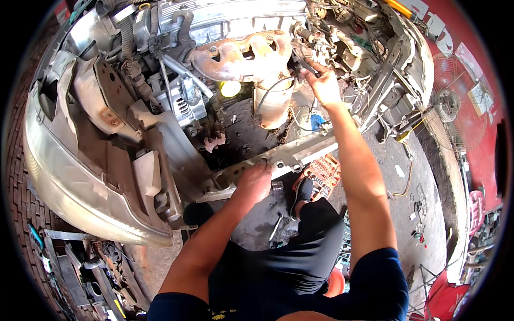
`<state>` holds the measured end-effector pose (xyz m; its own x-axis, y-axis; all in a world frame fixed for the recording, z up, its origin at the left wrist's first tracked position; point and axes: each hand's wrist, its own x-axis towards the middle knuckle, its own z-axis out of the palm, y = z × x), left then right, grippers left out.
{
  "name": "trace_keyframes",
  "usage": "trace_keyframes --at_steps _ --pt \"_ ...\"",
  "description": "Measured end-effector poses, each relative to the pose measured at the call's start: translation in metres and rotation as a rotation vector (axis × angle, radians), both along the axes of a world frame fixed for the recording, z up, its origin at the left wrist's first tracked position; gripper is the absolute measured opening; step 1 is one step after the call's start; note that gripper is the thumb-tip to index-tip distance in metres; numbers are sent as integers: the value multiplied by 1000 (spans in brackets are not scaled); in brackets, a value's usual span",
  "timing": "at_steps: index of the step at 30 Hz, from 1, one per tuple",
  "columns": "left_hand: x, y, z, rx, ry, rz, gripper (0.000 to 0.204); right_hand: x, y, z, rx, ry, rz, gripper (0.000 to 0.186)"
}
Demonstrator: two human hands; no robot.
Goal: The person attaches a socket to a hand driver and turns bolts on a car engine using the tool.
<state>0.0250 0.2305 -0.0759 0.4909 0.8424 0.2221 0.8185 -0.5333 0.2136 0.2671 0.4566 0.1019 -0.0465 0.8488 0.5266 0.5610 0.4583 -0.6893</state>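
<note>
My right hand (322, 85) reaches to the right end of the rusty exhaust manifold (235, 58). Its fingers are closed around a dark, slim handled tool (307, 66), whose far end is lost among the engine parts. Lower down, my left hand (256, 179) grips the pale metal crossbar (305, 151) at the front of the engine bay, its fingers curled over the top edge. A rusty catalytic converter (273, 104) hangs below the manifold, a thin cable across it. Left of it show a yellow round cap (230, 89) and the alternator (188, 104).
A large headlight and fender section (101, 192) fills the left. Beneath the crossbar lies an orange tool case (324, 174) with sockets, near my foot (303, 193). A wrench (276, 227) lies on the floor. A standing fan (447, 104) is at the right.
</note>
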Motion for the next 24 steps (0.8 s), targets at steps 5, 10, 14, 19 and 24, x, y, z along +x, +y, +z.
trace_keyframes --at_steps 5,10,14,19,24 --pt "-11 -3 -1 -36 20 20 43 -34 -6 -11 -356 897 304 49" --pt "-13 -2 -10 -41 -4 43 42 -32 -3 1 -76 398 89 40" --pt "-7 -1 -3 -60 -10 28 40 -14 -1 4 -225 662 218 34" --pt "-11 -4 -2 -38 -14 8 38 -28 -17 8 -55 386 45 41" --pt "-8 0 -2 -63 4 51 39 -15 -25 3 -4 398 21 44"
